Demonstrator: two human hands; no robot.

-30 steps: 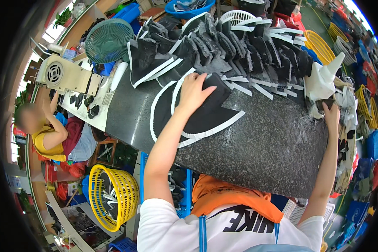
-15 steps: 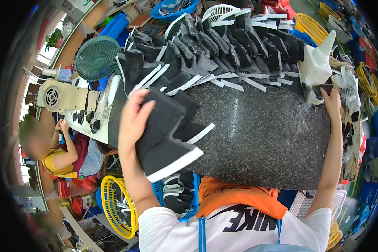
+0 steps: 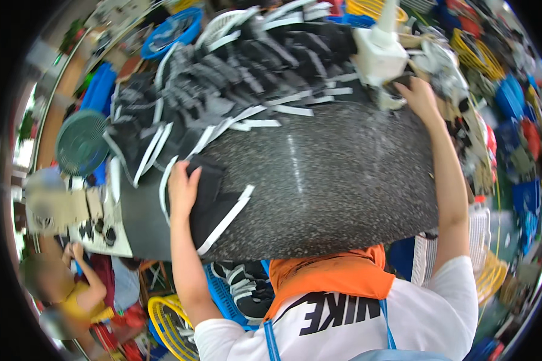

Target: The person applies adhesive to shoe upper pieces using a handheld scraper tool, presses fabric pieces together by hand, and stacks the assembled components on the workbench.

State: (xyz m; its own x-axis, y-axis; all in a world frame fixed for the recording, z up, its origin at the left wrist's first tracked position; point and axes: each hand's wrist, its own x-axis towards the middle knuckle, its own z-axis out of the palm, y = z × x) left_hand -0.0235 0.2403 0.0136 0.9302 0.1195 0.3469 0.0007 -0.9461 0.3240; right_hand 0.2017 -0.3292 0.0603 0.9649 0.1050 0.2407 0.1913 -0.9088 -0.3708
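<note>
Black white-edged piece (image 3: 211, 214) under left fingers (image 3: 179, 171), hold unclear in blur, dark item (image 3: 397, 80) tight in right fingers (image 3: 407, 91)

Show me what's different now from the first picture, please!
The left hand has slid to the left over the tabletop, bringing the black piece with white edging along. The whole view has turned a bit too. The right hand still holds a small dark thing beside the white bottle; the big heap of pieces still lies along the far side.
</note>
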